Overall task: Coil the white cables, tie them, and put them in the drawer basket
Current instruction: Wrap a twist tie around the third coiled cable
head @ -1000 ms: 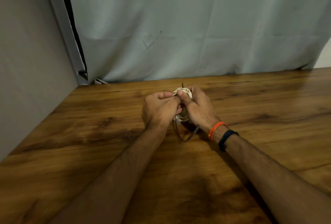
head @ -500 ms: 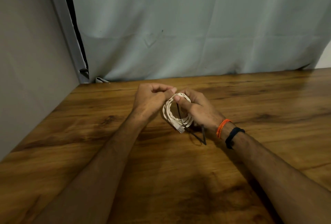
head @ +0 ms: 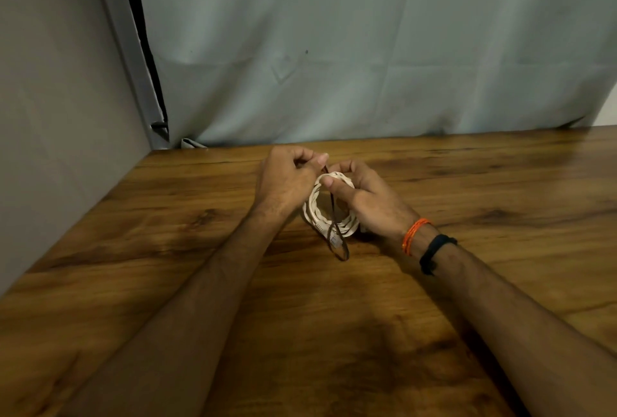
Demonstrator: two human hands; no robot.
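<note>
A cable coil [head: 330, 213] is held above the table [head: 167, 249], between the left hand [head: 283, 179] and the right hand [head: 367, 196]. A curtain [head: 367, 49] hangs behind the table.

A second ago both hands were pressed close together over the coiled white cable [head: 329, 208], hiding most of it. Now the left hand [head: 287, 179] has moved away to the left, and the round coil shows. The thin dark tie string [head: 334, 213] is now pulled up between its finger and thumb.
</note>
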